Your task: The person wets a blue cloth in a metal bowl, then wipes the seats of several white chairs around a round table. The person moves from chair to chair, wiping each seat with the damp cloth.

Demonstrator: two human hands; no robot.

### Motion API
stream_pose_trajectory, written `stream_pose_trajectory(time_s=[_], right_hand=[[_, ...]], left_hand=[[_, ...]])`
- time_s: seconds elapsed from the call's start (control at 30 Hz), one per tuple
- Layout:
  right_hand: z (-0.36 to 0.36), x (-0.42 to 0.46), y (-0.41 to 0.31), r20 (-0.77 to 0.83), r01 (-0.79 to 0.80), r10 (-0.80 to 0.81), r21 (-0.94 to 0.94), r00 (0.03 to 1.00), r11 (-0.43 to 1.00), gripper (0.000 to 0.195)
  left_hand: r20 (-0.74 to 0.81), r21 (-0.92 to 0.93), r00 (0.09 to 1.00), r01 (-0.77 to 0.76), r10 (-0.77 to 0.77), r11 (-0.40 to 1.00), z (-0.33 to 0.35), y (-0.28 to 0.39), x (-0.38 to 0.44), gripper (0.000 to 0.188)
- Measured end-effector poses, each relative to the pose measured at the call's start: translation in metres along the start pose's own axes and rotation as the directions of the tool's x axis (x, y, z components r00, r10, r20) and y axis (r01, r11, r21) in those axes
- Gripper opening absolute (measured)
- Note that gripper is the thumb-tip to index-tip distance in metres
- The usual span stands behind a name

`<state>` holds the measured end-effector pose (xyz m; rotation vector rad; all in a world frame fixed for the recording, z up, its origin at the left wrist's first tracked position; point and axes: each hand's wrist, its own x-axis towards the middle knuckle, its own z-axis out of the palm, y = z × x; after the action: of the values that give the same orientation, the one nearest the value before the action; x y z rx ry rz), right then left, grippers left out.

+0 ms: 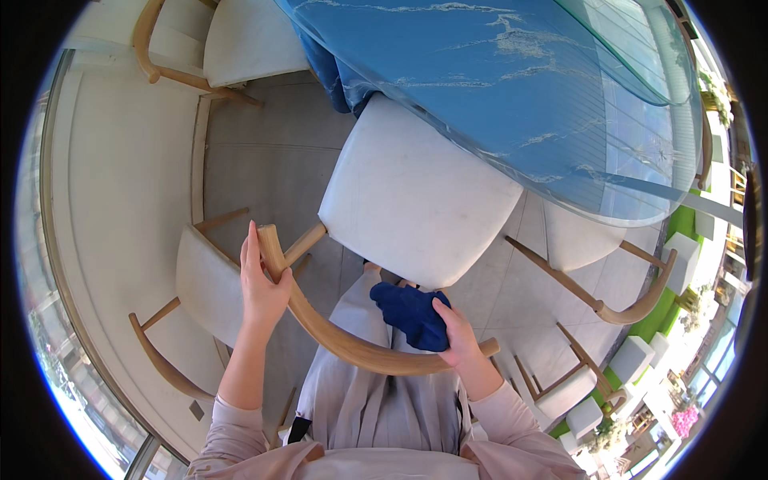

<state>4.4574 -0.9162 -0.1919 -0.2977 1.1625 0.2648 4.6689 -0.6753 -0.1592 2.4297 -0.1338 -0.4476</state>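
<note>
A wooden chair with a white padded seat stands right in front of me, its curved wooden backrest rail towards my body. My left hand rests against the rail's left end, thumb on the inner side and fingers along the outside. A crumpled dark blue cloth is in my right hand, which is at the right part of the rail. The cloth hangs just inside the rail, above my legs. The fingers under the cloth are hidden.
A blue marble-patterned table with a glass top lies beyond the seat. Other white-seated wooden chairs stand at the left, upper left and right. A pale wall panel runs along the left side.
</note>
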Motion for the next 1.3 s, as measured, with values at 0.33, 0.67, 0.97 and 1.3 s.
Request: stream_pose_trajectory(time_s=[0.33,0.67,0.97,1.3], right_hand=[[0.020,0.225,-0.116,0.769,0.302,-0.541,-0.635,0.341,-0.711,0.067],[0.063,0.305,-0.071,0.744,0.245,-0.627,-0.668,0.229,-0.703,0.075],[0.161,0.342,-0.059,0.761,0.284,-0.628,-0.646,0.163,-0.708,0.060],[-0.003,0.252,-0.067,0.958,0.457,-0.132,-0.240,0.255,-0.857,0.045]], left_hand=[[-0.052,0.250,0.843,-0.507,0.535,0.825,0.014,0.004,0.043,0.056],[0.000,0.235,0.879,-0.463,0.477,0.855,0.012,0.008,0.043,0.049],[0.051,0.294,0.877,-0.470,0.478,0.832,0.014,0.015,0.047,0.047],[0.059,0.340,0.871,-0.477,0.488,0.810,0.011,0.013,0.047,0.044]])
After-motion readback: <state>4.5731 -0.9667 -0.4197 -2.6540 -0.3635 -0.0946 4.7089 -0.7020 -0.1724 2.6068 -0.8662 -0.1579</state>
